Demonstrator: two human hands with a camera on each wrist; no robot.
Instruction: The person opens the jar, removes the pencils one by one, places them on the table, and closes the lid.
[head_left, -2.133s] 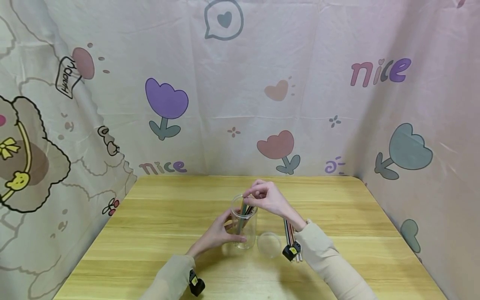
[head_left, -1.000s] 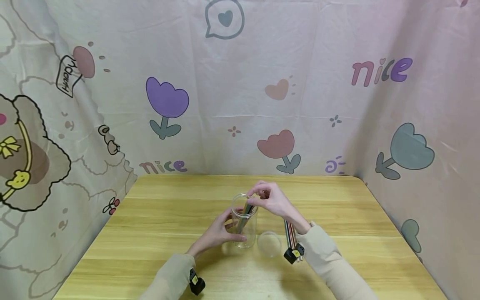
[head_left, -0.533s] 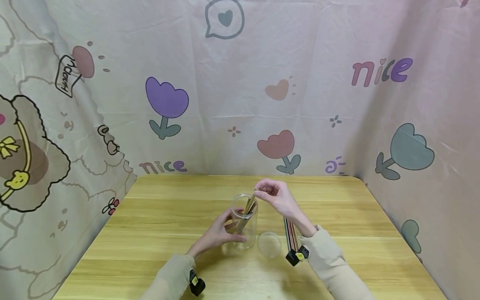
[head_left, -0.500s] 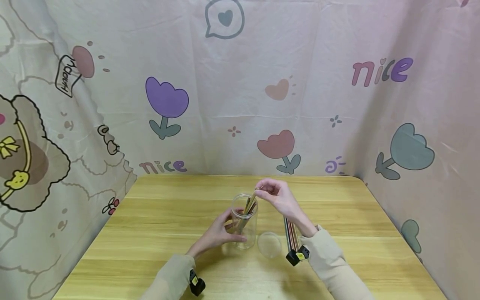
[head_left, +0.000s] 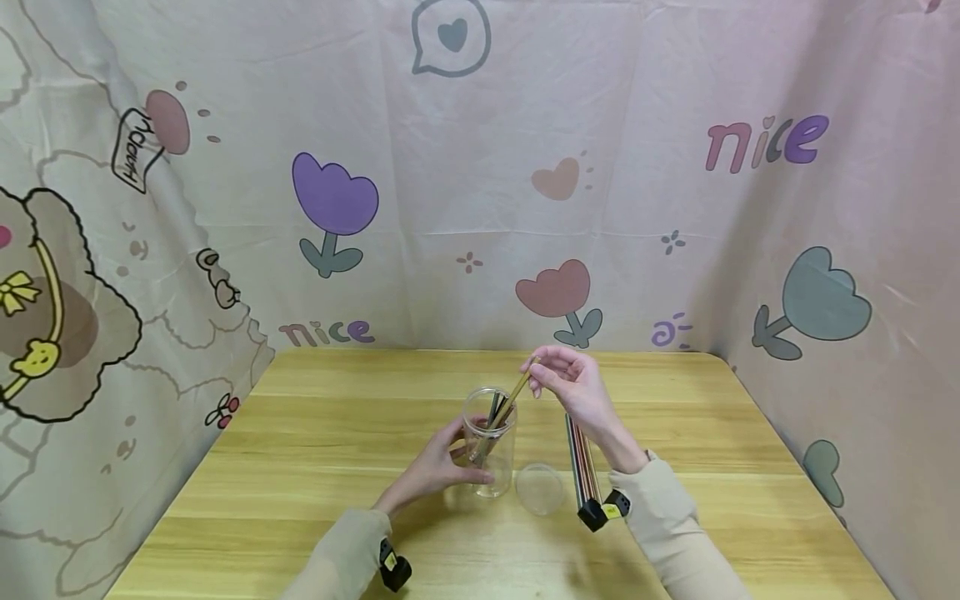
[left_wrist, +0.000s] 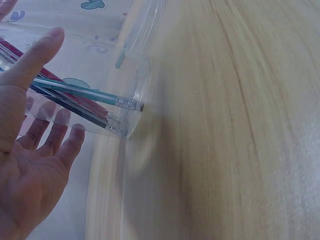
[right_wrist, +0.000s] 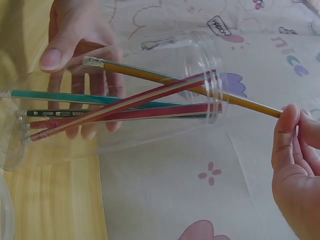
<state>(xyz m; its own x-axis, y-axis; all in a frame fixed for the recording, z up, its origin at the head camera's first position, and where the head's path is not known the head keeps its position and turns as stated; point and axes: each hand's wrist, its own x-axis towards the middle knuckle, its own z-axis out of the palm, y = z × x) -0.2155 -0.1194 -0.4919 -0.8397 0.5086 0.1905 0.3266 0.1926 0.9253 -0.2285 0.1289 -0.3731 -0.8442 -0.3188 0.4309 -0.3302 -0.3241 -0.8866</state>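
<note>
My left hand (head_left: pixel 441 463) holds a clear plastic jar (head_left: pixel 502 479) upright on the table, thumb on the near side and fingers behind. Between the thumb and fingers of my right hand (head_left: pixel 579 389), up and right of the jar's mouth, is the end of a yellow pencil (right_wrist: pixel 250 104). That pencil slants through the opening, its eraser end still inside the jar. Also in the jar lean a teal pencil (right_wrist: pixel 60 95), a dark green pencil (right_wrist: pixel 45 113) and red pencils (right_wrist: pixel 165 92). Their eraser ends are at the bottom.
A clear round lid (head_left: pixel 539 489) lies right of the jar. Farther right, several pencils (head_left: pixel 581 458) lie side by side on the wooden table (head_left: pixel 337 400), partly below the right wrist and its camera. A printed curtain (head_left: pixel 450 167) hangs behind.
From the jar's rim, my right hand has moved up and to the right, drawing the yellow pencil partway out. My left hand and the jar have stayed in place.
</note>
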